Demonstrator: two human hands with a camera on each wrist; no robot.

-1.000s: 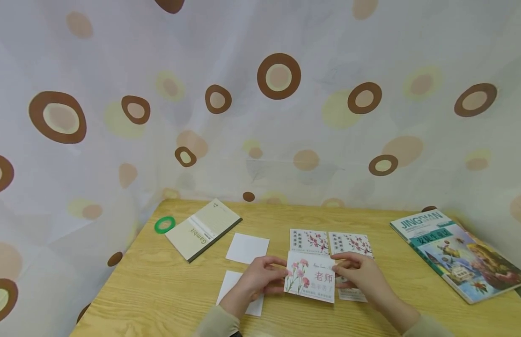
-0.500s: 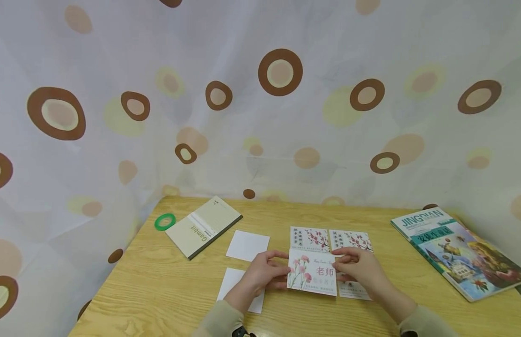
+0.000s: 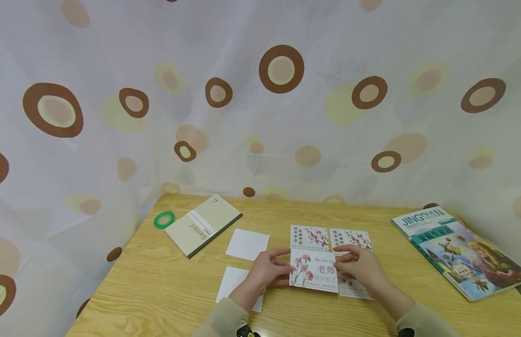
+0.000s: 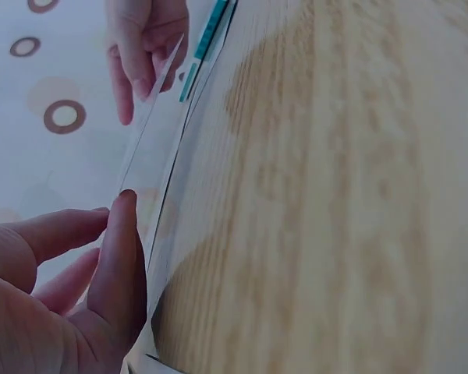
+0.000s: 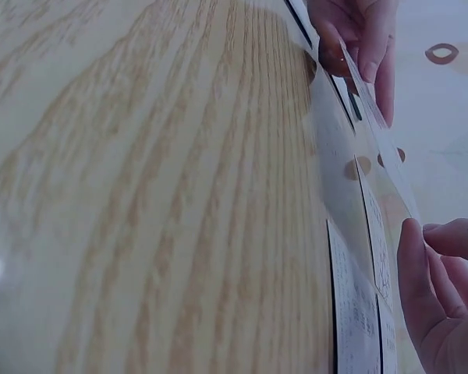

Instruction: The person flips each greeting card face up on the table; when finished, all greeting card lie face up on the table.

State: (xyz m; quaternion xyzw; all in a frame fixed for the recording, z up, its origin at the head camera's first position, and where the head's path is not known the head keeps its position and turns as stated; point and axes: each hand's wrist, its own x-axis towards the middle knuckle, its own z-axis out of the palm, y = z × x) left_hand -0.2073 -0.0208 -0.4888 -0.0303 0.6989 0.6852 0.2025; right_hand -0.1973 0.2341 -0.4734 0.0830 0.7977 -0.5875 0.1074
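A white greeting card [image 3: 314,271] with pink carnations and Chinese lettering is held by both hands above the wooden table. My left hand [image 3: 264,271] pinches its left edge between thumb and fingers. Its right edge is pinched by my right hand [image 3: 358,267]. The wrist views show the card [image 5: 382,148] edge-on, raised off the tabletop. Behind it lie two cards with red plum blossoms, one on the left [image 3: 309,236] and one on the right [image 3: 348,238]. Another printed card [image 3: 356,290] lies partly hidden under my right hand.
Two blank white cards, a rear one [image 3: 247,244] and a front one [image 3: 231,283], lie left of centre. A Gambit notebook [image 3: 203,225] and a green ring [image 3: 164,220] are at the back left. Magazines [image 3: 458,252] lie at the right. A patterned curtain [image 3: 243,117] hangs behind the table [image 3: 159,299].
Both hands keep their pinch on the carnation card, which has shifted slightly right and up in the view. The head view has tilted a little downward.
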